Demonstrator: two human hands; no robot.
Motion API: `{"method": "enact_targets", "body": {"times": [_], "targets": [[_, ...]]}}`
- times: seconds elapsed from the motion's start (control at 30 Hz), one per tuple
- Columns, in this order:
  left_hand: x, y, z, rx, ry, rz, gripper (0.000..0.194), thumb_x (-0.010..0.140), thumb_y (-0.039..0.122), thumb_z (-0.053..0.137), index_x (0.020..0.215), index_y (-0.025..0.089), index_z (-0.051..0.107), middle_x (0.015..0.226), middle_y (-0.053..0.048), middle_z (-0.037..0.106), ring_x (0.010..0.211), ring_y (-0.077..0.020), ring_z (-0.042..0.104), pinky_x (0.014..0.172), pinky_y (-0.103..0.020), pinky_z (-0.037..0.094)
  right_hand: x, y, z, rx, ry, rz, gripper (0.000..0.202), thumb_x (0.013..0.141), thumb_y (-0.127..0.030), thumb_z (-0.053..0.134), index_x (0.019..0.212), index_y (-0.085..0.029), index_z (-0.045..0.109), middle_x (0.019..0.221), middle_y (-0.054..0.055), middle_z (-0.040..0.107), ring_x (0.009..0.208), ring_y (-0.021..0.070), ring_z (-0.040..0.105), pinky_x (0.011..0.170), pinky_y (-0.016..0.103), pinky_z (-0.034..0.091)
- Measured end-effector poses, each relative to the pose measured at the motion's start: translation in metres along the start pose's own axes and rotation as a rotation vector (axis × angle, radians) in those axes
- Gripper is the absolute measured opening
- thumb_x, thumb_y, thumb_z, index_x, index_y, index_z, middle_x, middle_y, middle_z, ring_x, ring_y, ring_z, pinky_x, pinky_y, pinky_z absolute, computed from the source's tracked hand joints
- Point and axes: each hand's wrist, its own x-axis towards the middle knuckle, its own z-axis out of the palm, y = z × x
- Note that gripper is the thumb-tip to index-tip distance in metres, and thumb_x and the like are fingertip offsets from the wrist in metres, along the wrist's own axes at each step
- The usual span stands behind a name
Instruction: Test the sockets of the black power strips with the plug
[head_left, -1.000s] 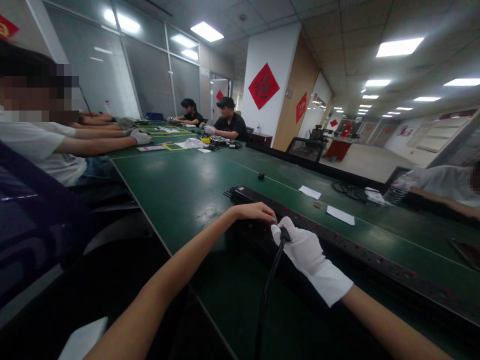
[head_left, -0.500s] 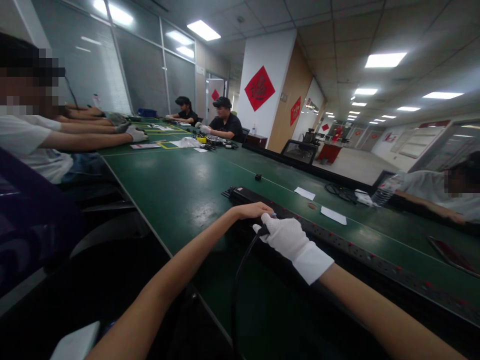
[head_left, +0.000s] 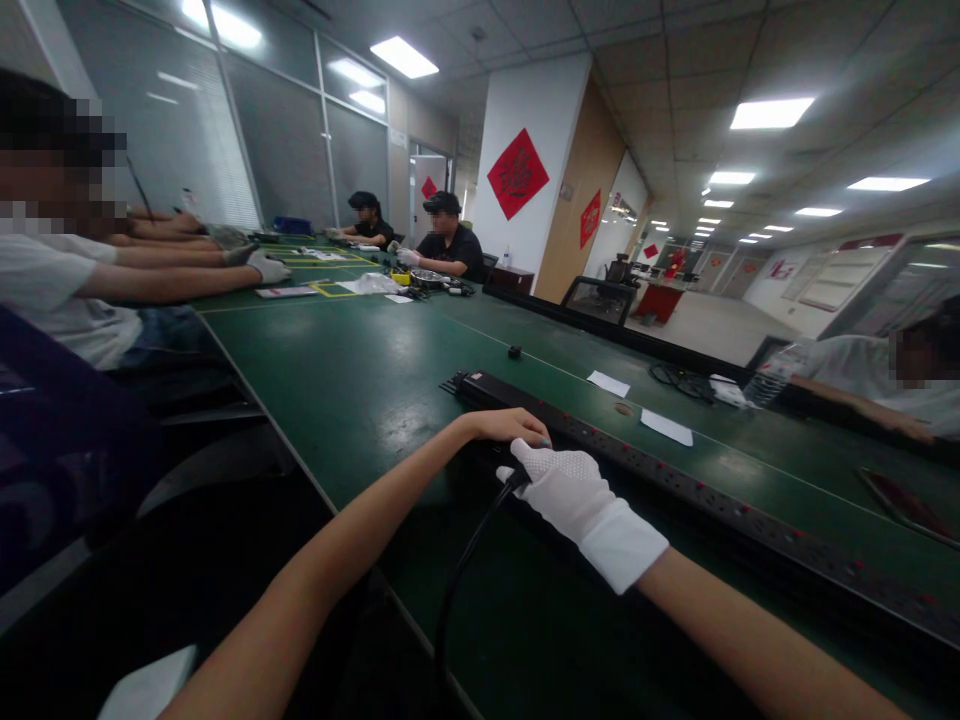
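A long black power strip (head_left: 637, 455) with red dots runs diagonally over the green table (head_left: 360, 350). My bare left hand (head_left: 514, 427) rests at the strip's near edge, fingers bent over it; what lies under them is hidden. Just to the right, touching or nearly touching it, my right hand (head_left: 562, 485) wears a white dotted glove and is closed on the end of a black cable (head_left: 469, 550). From there the cable hangs down toward the table's near edge.
Beyond the strip lie a small black block (head_left: 514, 352), white paper slips (head_left: 666, 427) and a coiled black cable (head_left: 675, 382). A plastic bottle (head_left: 776, 372) and a dark tablet-like object (head_left: 904, 505) are at right. Several people sit around the table, one gloved hand (head_left: 268, 267) at left.
My right hand has shifted slightly left and down with the cable end, and the hanging cable has swung left. My left hand has moved very little.
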Motion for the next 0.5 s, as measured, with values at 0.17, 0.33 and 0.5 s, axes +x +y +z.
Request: {"method": "enact_targets", "body": {"times": [0.17,0.33,0.5], "targets": [[-0.001,-0.001,-0.003,0.021,-0.062,-0.009,0.016,0.073,0.021,0.061,0.085,0.014,0.070,0.080,-0.001,0.067,0.072,-0.0109,0.058,0.072,-0.022,0.042,0.000,0.011,0.006,0.093,0.021,-0.088,0.028,0.084,-0.046,0.042,0.097,-0.025,0.056,0.082,0.001,0.066,0.071,0.0143,0.061,0.058,0.022,0.038],[-0.004,0.000,-0.005,0.010,-0.077,-0.040,0.020,0.069,0.018,0.064,0.088,0.017,0.070,0.083,-0.001,0.068,0.074,-0.0122,0.061,0.074,-0.024,0.045,-0.004,0.018,0.016,0.199,0.053,-0.082,0.028,0.084,-0.045,0.043,0.098,-0.025,0.057,0.084,0.001,0.065,0.071,0.0129,0.060,0.061,0.022,0.040],[-0.005,0.002,-0.004,0.008,-0.114,-0.068,0.027,0.068,0.017,0.066,0.094,0.019,0.068,0.089,-0.002,0.069,0.079,-0.0133,0.062,0.078,-0.026,0.045,-0.005,0.018,0.016,0.251,0.077,-0.057,0.028,0.083,-0.045,0.044,0.096,-0.025,0.058,0.084,0.001,0.066,0.073,0.0147,0.060,0.062,0.023,0.041]]}}
